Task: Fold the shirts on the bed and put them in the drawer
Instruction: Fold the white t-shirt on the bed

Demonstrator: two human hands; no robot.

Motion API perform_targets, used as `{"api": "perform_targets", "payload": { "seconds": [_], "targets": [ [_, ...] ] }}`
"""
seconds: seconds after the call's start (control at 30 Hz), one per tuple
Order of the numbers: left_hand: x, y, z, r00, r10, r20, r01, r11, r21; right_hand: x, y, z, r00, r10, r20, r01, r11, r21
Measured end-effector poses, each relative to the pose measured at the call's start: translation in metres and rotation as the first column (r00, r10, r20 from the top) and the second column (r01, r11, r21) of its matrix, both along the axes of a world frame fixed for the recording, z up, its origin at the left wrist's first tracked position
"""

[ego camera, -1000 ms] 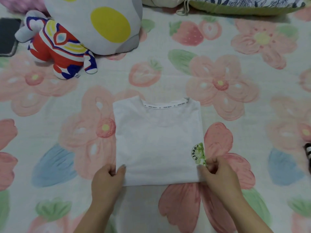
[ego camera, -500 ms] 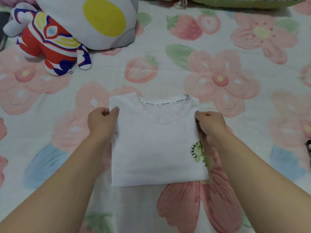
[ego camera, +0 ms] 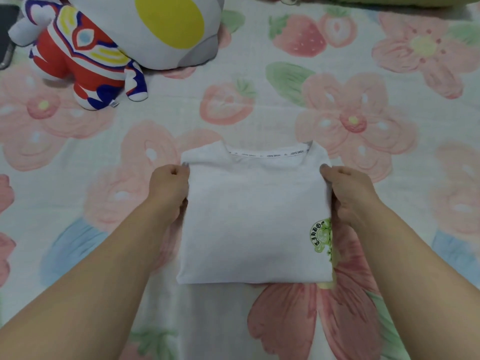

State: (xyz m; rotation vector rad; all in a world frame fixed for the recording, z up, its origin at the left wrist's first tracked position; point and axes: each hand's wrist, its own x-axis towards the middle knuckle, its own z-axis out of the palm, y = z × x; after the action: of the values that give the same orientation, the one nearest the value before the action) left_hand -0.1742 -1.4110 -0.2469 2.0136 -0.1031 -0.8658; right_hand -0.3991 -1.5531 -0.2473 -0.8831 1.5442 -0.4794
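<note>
A white shirt [ego camera: 254, 216], folded into a compact rectangle, lies on the flowered bed sheet [ego camera: 259, 105] with its collar at the far side and a green logo near its right edge. My left hand [ego camera: 170, 189] grips the shirt's left edge near the shoulder, fingers curled round the fabric. On the opposite edge my right hand [ego camera: 349, 193] holds the shirt at the same height, thumb on top. The drawer is not in view.
A red, white and blue plush toy [ego camera: 78, 58] with a big grey head lies at the upper left. A dark phone [ego camera: 6, 42] sits at the left edge. A green cushion's edge [ego camera: 389, 0] shows along the top right.
Both hands left the shirt's near corners and moved up its sides to the shoulders, where they now grip the edges. The shirt stays flat in place.
</note>
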Motion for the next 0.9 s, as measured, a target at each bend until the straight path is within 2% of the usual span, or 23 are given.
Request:
{"api": "perform_targets", "payload": {
  "seconds": [0.07,0.13,0.2,0.23,0.3,0.43,0.5,0.57,0.63,0.77,0.83,0.9],
  "targets": [
    [-0.002,0.002,-0.002,0.993,-0.029,0.115,0.021,0.997,0.074,-0.004,0.004,-0.003,1.000,0.003,-0.006,-0.002,0.997,0.071],
    [-0.006,0.007,-0.003,0.984,-0.092,0.152,0.077,0.992,0.100,-0.010,0.009,-0.004,0.998,0.055,0.033,-0.059,0.986,0.157],
    [-0.013,0.018,-0.007,0.941,-0.237,0.241,0.197,0.964,0.182,-0.014,0.014,-0.005,0.987,0.155,0.041,-0.160,0.975,0.156],
    [-0.017,0.024,-0.011,0.909,-0.298,0.293,0.239,0.945,0.221,-0.015,0.019,-0.005,0.973,0.231,0.002,-0.230,0.965,0.124],
    [-0.022,0.031,-0.016,0.869,-0.321,0.377,0.236,0.938,0.254,-0.018,0.028,-0.010,0.917,0.359,-0.172,-0.363,0.932,0.010],
    [-0.031,0.040,-0.018,0.837,-0.302,0.456,0.167,0.935,0.313,-0.020,0.044,-0.012,0.869,0.318,-0.380,-0.403,0.899,-0.171],
    [-0.046,0.052,-0.017,0.814,-0.339,0.471,0.126,0.896,0.426,-0.025,0.061,-0.014,0.791,0.327,-0.517,-0.482,0.853,-0.199],
    [-0.066,0.071,-0.018,0.808,-0.360,0.467,0.116,0.874,0.472,-0.033,0.082,-0.019,0.708,0.335,-0.622,-0.552,0.811,-0.191],
    [-0.080,0.088,-0.019,0.811,-0.373,0.450,0.136,0.870,0.475,-0.040,0.096,-0.024,0.651,0.313,-0.692,-0.562,0.811,-0.161],
    [-0.077,0.096,-0.023,0.817,-0.388,0.426,0.135,0.848,0.513,-0.048,0.097,-0.025,0.644,0.240,-0.727,-0.503,0.848,-0.166],
    [-0.074,0.094,-0.020,0.802,-0.368,0.469,0.111,0.865,0.490,-0.050,0.093,-0.021,0.678,0.169,-0.715,-0.431,0.880,-0.200],
    [-0.069,0.089,-0.013,0.816,-0.282,0.505,0.051,0.905,0.423,-0.050,0.085,-0.016,0.745,0.114,-0.657,-0.340,0.912,-0.228]
  ]
}}
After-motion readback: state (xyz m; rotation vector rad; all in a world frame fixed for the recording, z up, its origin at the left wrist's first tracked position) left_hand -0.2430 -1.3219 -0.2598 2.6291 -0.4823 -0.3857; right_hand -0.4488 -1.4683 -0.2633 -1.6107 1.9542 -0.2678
